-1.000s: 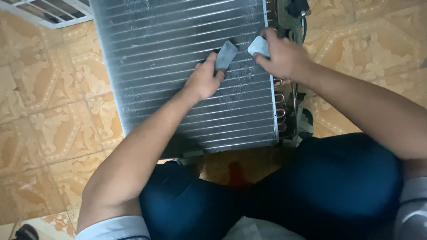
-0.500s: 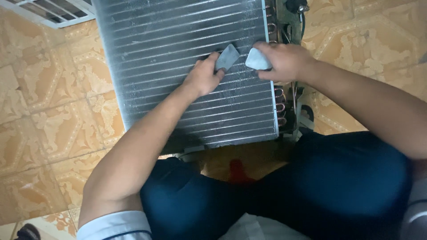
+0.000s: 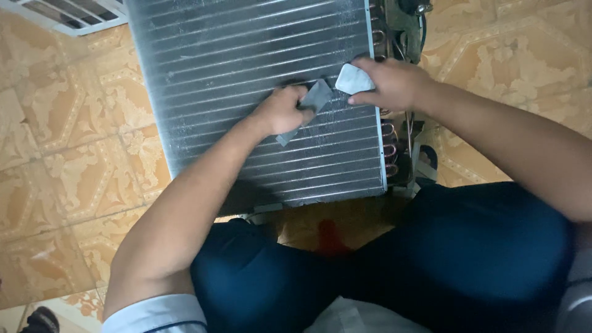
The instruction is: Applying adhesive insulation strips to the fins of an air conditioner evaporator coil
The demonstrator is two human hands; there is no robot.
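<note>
gripping a dark grey pad (image 3: 313, 98), the left hand (image 3: 280, 111) fingers were pressed together; the right hand (image 3: 391, 83), at 2 o'clock, pinched a pale pad (image 3: 353, 79) over the finned coil (image 3: 246, 74).

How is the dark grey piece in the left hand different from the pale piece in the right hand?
The dark grey piece is darker and longer than the pale grey piece, which looks short and rounded. The left hand grips the dark grey piece in a fist, tilted across the finned coil; the right hand holds the pale grey piece at the fingertips. Both pieces are flat and lie against the coil.
</note>
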